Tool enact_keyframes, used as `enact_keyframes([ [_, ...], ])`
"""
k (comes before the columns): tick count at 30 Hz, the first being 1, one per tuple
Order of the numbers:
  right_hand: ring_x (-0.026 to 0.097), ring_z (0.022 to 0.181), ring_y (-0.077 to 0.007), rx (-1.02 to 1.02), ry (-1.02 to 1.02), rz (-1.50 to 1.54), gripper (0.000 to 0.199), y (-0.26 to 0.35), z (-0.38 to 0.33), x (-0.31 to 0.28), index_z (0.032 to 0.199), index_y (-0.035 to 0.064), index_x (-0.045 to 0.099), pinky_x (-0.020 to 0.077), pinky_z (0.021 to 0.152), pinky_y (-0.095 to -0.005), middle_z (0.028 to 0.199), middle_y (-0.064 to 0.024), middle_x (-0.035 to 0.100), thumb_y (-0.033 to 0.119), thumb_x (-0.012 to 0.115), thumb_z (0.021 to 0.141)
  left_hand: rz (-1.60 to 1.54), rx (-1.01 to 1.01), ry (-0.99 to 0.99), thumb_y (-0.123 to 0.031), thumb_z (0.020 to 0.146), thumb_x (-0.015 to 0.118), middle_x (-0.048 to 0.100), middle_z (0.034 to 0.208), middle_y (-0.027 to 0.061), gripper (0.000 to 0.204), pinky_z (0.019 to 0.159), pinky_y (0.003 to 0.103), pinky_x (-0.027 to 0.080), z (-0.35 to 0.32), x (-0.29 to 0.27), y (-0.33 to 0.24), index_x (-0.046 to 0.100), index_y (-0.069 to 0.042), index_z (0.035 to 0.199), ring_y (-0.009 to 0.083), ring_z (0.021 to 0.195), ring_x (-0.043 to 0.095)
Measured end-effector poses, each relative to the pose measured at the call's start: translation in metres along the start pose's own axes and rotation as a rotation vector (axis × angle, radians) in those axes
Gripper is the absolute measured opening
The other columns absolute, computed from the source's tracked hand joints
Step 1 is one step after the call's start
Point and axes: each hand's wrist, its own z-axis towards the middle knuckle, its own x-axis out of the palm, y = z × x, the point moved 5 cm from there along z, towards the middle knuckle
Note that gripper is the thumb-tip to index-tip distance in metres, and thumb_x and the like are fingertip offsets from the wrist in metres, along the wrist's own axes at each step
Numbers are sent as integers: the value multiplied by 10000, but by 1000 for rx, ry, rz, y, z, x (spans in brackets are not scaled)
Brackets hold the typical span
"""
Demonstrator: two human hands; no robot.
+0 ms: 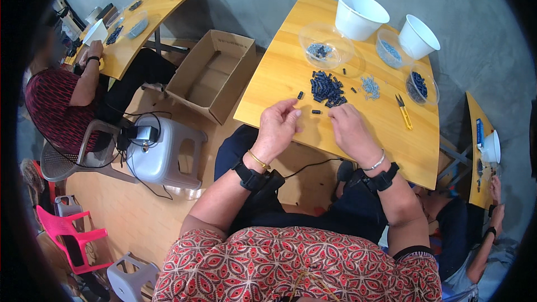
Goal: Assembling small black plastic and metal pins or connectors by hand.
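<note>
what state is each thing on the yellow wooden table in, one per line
left hand: curled, fingers over the table edge
right hand: fingertips down beside a small black part
two white plastic tubs: upright
pile of small black parts: loose heap
yellow-handled snips: lying flat
brown cardboard box: open

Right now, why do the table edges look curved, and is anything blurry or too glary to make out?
Head view: the fisheye lens bows the wooden table edges and blackens the corners. Light is soft and even, with faint shadows under the left hand and right hand. The pile of small dark parts is sharp; the rim is softer; no strong glare.
</note>
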Motion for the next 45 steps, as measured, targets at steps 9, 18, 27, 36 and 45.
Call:
enact_keyframes([
  [9,494,787,-326,61,-65,207,137,28,-15,-3,866,14,505,419,714,-400,792,-154,486,-35,518,739,36,-58,-60,-24,854,530,565,703,78,379,470,245,473,46,-5,6,443,146,1182,134,534,579],
  [18,469,812,-305,46,-46,165,155,26,-23,8,890,10,518,407,737,-380,811,-137,470,-14,526,738,27,-97,104,-30,865,520,582,701,87,307,475,249,472,57,24,3,493,142,1119,127,521,561],
  [27,559,745,-289,344,-224,464,98,-8,-51,-4,879,3,523,464,668,-342,804,-140,544,-35,516,788,-45,-60,186,-49,895,493,586,775,62,271,622,226,510,24,17,11,530,65,1138,106,677,573],
  [36,575,744,-139,355,-258,679,71,-2,-44,-24,889,3,538,470,675,-251,802,-67,575,-27,540,825,-333,-79,361,-49,869,553,621,862,55,247,615,221,510,-20,53,-10,576,18,1106,106,694,590],
  [45,552,776,-92,351,-351,988,73,7,-48,-15,921,15,507,467,684,-226,841,-39,561,-12,533,858,-400,69,262,-27,835,600,628,861,57,221,594,217,506,-37,67,-19,608,9,1053,100,665,581],
])
